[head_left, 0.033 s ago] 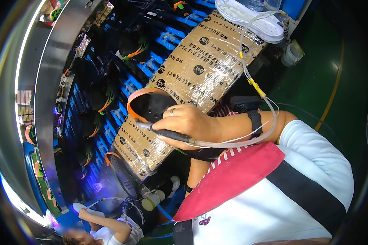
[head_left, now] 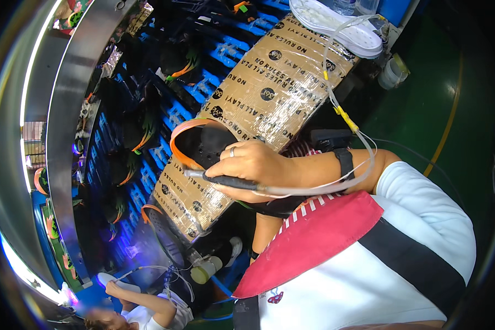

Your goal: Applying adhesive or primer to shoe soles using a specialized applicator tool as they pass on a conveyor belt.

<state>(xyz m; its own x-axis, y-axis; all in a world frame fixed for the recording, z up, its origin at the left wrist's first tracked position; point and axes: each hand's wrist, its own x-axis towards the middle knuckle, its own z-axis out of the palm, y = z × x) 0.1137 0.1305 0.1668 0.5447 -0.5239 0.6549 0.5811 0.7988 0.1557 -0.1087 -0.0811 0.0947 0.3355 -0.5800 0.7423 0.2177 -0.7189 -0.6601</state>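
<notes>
My right hand (head_left: 253, 168) is closed around a thin brush-like tool (head_left: 231, 180) with a dark grip and a pale tip. A clear tube runs from the tool's rear end back along my forearm. Just beyond my fingers is a dark shoe sole (head_left: 206, 144) with a raised orange rim and small holes inside; its near part is covered by my hand. The tool's tip lies just beside the rim's lower edge. Of my left arm only the forearm (head_left: 265, 234) shows below; the left hand is hidden behind the right.
A cardboard-covered bench (head_left: 283, 69) stretches beneath the work. Beyond it, a blue slatted conveyor (head_left: 176, 113) carries dark shoe parts. White soles (head_left: 338, 27) lie at the far end, near a cup (head_left: 393, 71). Another person (head_left: 154, 311) works at lower left near a jar (head_left: 206, 269).
The brush-like tool's tip has shifted slightly nearer to me, off the sole's orange rim. The sole and my right arm have barely moved.
</notes>
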